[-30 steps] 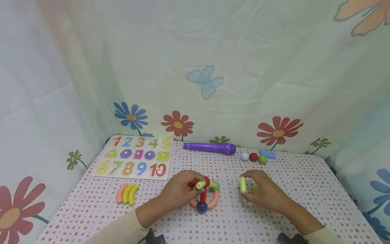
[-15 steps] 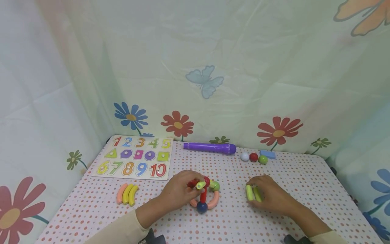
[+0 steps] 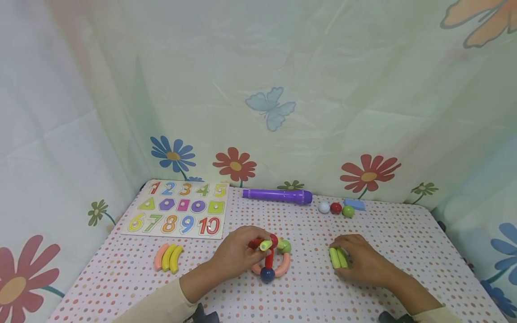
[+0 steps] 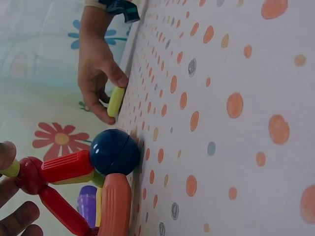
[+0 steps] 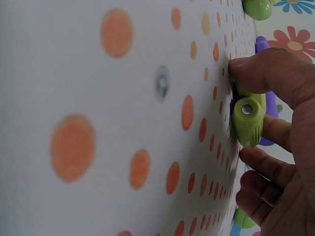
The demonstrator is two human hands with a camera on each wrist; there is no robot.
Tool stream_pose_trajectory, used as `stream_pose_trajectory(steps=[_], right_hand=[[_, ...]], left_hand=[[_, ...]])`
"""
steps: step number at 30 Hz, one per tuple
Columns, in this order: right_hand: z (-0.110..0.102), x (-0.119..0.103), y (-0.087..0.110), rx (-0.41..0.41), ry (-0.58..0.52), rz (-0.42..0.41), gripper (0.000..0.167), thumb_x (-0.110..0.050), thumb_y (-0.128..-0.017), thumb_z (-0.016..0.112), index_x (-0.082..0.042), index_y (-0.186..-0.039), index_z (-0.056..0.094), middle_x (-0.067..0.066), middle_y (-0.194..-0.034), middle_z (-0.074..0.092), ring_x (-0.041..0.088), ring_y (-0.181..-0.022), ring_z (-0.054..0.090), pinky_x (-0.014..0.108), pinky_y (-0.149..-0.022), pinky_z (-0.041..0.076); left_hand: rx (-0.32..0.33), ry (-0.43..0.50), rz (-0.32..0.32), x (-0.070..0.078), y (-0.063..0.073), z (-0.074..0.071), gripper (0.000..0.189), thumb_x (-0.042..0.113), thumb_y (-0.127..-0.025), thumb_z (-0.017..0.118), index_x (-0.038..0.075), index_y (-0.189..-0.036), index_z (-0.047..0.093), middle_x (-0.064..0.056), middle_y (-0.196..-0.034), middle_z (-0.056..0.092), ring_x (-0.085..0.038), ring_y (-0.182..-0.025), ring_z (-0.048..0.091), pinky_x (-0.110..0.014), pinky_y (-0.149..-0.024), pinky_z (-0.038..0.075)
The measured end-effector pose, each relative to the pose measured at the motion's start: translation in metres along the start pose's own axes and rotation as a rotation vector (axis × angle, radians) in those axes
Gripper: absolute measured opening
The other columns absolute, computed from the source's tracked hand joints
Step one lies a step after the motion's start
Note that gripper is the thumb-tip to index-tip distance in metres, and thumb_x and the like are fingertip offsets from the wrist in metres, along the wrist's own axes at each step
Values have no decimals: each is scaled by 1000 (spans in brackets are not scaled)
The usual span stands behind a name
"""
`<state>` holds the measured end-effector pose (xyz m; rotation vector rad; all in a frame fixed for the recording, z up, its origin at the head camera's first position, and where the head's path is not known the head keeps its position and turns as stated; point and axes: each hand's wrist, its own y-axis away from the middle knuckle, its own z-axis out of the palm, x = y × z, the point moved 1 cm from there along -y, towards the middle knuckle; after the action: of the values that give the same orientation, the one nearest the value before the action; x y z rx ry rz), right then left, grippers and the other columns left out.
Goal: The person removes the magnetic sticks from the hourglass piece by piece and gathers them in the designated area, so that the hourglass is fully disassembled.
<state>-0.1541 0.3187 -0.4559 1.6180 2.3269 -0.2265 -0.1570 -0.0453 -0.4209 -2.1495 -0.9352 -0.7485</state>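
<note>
My left hand (image 3: 241,247) pinches a yellow-green magnetic stick (image 3: 265,245) that joins a red ball (image 3: 274,241) at the top of a small construction. Below that ball, a red stick (image 3: 269,260) runs down to a navy ball (image 3: 267,275), with curved pink sticks (image 3: 284,265) at the base. To the right, my right hand (image 3: 361,260) holds a light green stick (image 3: 334,258) by its ends, thumb at the near end. A second green stick (image 3: 342,258) lies alongside it, partly behind the fingers. In the right wrist view, one green stick (image 5: 249,125) shows its metal tip.
Curved pink and yellow sticks (image 3: 172,257) lie at the left, before a number puzzle board (image 3: 223,216). A purple toy microphone (image 3: 277,195) lies at the back. White, red (image 3: 336,208) and green balls sit beside a blue block (image 3: 355,204).
My right hand has moved right and down with the light green stick, bringing it alongside the other green stick on the table. My left hand and the construction stay in place.
</note>
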Motion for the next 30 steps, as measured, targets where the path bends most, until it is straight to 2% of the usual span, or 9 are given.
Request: stream_pose_trajectory(steps=[7,11,16,23,26,30], right_hand=[[-1,0,1,-26,5,15,62,-39,-72,92,-22,-127,67,10,-140,56,41,-133,45,65,-104,41],[-4,-6,0,-32,10,29,72,-41,-72,92,-19,-134,63,12,-142,54,42,-133,44,65,-105,40],[-8,-27,-4,49,6,-21,77,-36,-75,91,-12,-140,57,12,-141,55,39,-133,46,62,-104,43],[-12,-74,-13,170,-30,-128,67,-27,-80,88,-14,-138,58,5,-137,58,30,-131,49,54,-100,50],[-13,-93,-16,219,-32,-165,63,-26,-81,89,-16,-135,60,0,-132,61,26,-129,51,50,-100,51],[-14,-114,-20,276,-19,-226,57,-25,-81,89,-17,-130,63,-4,-125,63,21,-126,55,45,-101,51]], left_hand=[[-7,4,-8,0,0,1,30,14,-90,81,22,-117,70,12,-119,68,-8,-106,62,-35,-88,58],[-10,9,-6,-1,0,1,30,15,-90,81,23,-117,70,12,-119,68,-9,-108,62,-35,-89,58],[1,16,17,-3,0,2,30,15,-90,81,23,-116,69,12,-119,68,-9,-110,62,-36,-91,57],[37,34,60,-6,0,5,30,12,-89,82,22,-114,69,12,-118,68,-6,-105,62,-35,-87,58],[35,19,32,-8,0,6,32,11,-88,82,22,-115,68,11,-120,67,-9,-108,62,-35,-89,58],[10,-23,-81,-8,-1,5,40,13,-88,82,18,-125,66,6,-126,66,-18,-115,63,-35,-93,56]])
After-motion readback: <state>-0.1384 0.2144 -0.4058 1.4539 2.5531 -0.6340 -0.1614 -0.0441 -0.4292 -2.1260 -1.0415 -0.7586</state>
